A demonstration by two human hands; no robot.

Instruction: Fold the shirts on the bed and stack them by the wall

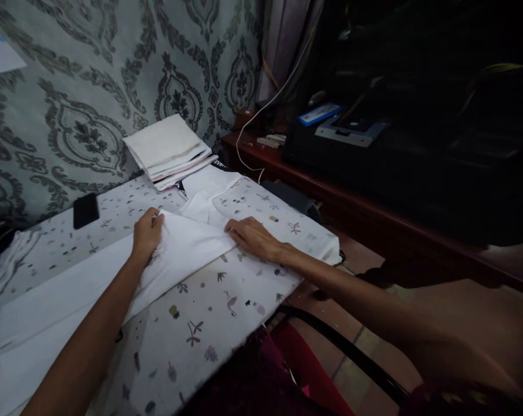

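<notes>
A white garment lies stretched across the patterned board cover, its long part running to the lower left. My left hand is closed on the cloth at an upper fold. Pinched in the fingers of my right hand is the garment's right edge. The cloth between the hands is slightly raised and creased. Beyond them, part of the garment with a black lettered band lies near a stack of folded cloths.
A black phone rests at the board's left rear. Striped cloth lies at the left edge. On the right stands a dark red cabinet with a white cable in front. A black curved chair rail is at the lower right.
</notes>
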